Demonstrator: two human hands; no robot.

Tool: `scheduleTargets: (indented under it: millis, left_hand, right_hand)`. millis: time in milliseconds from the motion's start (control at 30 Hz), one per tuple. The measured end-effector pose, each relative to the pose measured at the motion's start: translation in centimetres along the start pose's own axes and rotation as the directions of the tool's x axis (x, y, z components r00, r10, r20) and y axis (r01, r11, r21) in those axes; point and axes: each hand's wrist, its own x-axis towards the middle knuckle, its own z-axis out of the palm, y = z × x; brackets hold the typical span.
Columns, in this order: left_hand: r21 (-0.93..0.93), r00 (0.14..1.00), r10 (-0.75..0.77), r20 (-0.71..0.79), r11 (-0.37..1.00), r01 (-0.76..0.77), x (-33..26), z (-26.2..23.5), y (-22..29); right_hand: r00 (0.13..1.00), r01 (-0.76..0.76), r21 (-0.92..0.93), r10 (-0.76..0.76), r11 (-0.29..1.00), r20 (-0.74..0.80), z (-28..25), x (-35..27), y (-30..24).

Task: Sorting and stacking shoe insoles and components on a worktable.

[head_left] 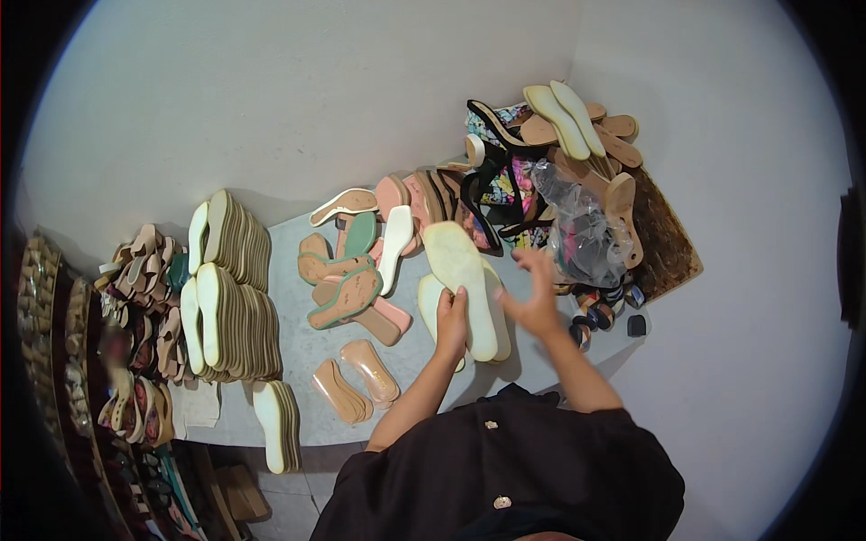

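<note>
Starting far left: shelving (pixel 43 298) loaded with footwear, then a heap of sandals (pixel 149 275), mostly tan and beige. Next, two tall stacks of cream soles on the grey table (pixel 296 356), back stack (pixel 239 239) and front stack (pixel 242 329), both leaning in a row of edges. Low stack (pixel 276 426) of the same kind sits at the table's near edge.

Moving right: two sets of glossy beige insoles, one fanned (pixel 341 395), one just beside it (pixel 370 371). Behind them, a loose pile: green-edged sole (pixel 350 296) on top of tan ones, green insole (pixel 360 234), white sole (pixel 395 251), pink soles (pixel 391 194) toward the wall.

Left hand (pixel 452 326) is clamped on a cream sole (pixel 458 261), thumb flat on its face, other fingers mostly hidden behind. Sole is over the near-middle of the table, wide end toward the wall. More cream soles (pixel 428 298) show below it, both sides.

Right hand (pixel 536 302) is just right of that sole, fingers spread apart, nothing gripped. Can't tell if a fingertip touches an edge.

Right of that: black-strapped sandals (pixel 476 212), crumpled clear plastic (pixel 585 236), a cream pair (pixel 559 119) atop tan soles, brown board (pixel 675 252) under the pile, small black block (pixel 637 325) at the table's right end.
</note>
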Motion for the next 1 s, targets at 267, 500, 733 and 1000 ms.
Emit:
scheduleTargets:
  millis: [267, 500, 733, 1000]
  left_hand:
    - [0.109, 0.965, -0.247, 0.088, 0.965, 0.237, -0.7, -0.8, -3.8]
    - [0.641, 0.975, 0.210, 0.068, 0.740, -0.203, 0.8, -3.1, -6.6]
    - [0.908, 0.990, 0.143, 0.004, 0.414, -0.064, 0.0, -5.3, -7.0]
    - [0.943, 0.987, 0.145, 0.067, 0.315, -0.110, 0.1, -4.7, -7.6]
  right_hand:
    - [0.923, -0.280, -0.090, 0.294, 0.956, 0.248, 4.1, -9.1, 2.2]
    - [0.927, -0.305, -0.093, 0.317, 0.948, 0.198, 4.3, -10.0, 4.5]
    - [0.876, -0.322, -0.225, 0.380, 0.920, 0.297, 5.6, -11.2, 6.5]
    - [0.844, -0.334, -0.321, 0.433, 0.886, 0.317, 6.8, -10.9, 6.9]
